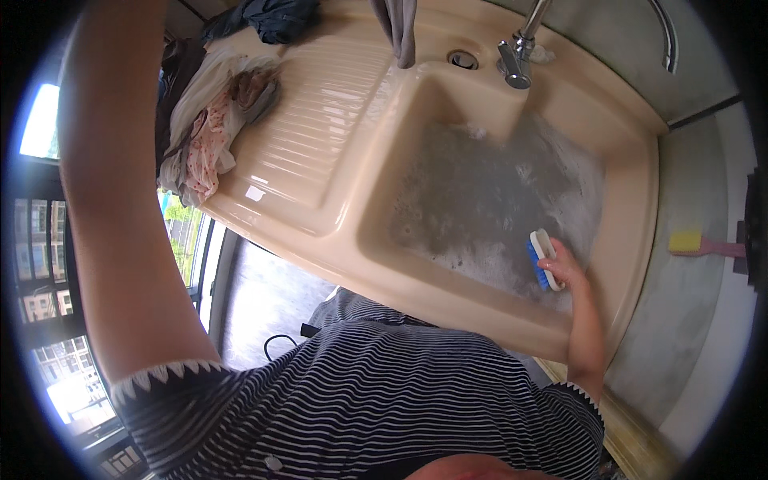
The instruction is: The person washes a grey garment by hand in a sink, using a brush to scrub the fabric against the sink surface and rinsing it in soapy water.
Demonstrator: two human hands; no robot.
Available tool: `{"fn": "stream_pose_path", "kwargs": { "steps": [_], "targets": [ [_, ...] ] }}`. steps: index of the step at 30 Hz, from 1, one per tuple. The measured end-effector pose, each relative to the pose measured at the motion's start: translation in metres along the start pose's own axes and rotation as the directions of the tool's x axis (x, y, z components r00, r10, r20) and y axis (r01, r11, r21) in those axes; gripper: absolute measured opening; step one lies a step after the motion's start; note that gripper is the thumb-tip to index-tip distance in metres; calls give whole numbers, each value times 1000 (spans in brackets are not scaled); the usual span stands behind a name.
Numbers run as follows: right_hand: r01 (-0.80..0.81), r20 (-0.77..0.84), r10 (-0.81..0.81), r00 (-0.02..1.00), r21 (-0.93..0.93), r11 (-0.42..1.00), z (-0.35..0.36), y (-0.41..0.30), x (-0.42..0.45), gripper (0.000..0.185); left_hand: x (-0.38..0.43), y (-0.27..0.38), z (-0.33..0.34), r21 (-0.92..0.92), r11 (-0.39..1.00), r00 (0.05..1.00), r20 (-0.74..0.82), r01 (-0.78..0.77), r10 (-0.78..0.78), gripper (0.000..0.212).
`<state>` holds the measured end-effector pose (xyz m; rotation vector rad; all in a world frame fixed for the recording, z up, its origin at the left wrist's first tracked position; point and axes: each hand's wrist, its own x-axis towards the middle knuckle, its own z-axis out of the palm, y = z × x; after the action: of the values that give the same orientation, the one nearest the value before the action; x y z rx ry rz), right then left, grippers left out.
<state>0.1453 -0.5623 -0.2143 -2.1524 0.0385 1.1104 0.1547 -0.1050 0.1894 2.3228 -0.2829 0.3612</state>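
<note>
My right hand [564,266] grips a scrubbing brush [544,255] with a white back and blue bristles, at the right front of the sink basin [312,255]. Cloudy grey soapy water [474,192] with patches of foam lies in the basin around it. My left arm reaches up along the left side and leaves the picture at the top, so the left hand is out of view. A grey cloth [403,33] hangs in from the top edge above the sink; what holds it is hidden.
A chrome tap [516,63] stands behind the basin, with an overflow hole [463,59] beside it. Clothes [207,144] are heaped left of the ribbed washboard [324,126], and dark cloth [279,21] lies behind. On the right wall hangs a pink brush with yellow bristles [685,243].
</note>
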Motion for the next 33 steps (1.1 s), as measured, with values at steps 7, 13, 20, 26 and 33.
{"fn": "stream_pose_path", "kwargs": {
  "steps": [7, 13, 20, 26, 33],
  "targets": [
    [82, -12, -82, 997, 5, 997, -2, 1, 0, 64, -77, -90, 65, 103, 896, 821, 367, 432, -438, 28],
    [132, -82, -130, 988, 16, 991, -4, -16, 11, 68, -185, -132, 110, 317, 944, 807, 530, 94, -258, 51],
    [646, -221, -659, 719, -135, 751, 13, -240, 31, 64, -194, -147, 115, 429, 903, 958, 250, 21, -141, 47],
    [708, 189, -835, 516, -642, 293, 141, -384, -15, 55, -199, -159, 107, 387, 915, 922, 302, 113, -241, 26],
    [272, -156, -732, 663, -861, 430, 81, -444, 137, 62, -195, -161, 109, 173, 971, 904, 366, 166, -220, 21]
  ]
}}
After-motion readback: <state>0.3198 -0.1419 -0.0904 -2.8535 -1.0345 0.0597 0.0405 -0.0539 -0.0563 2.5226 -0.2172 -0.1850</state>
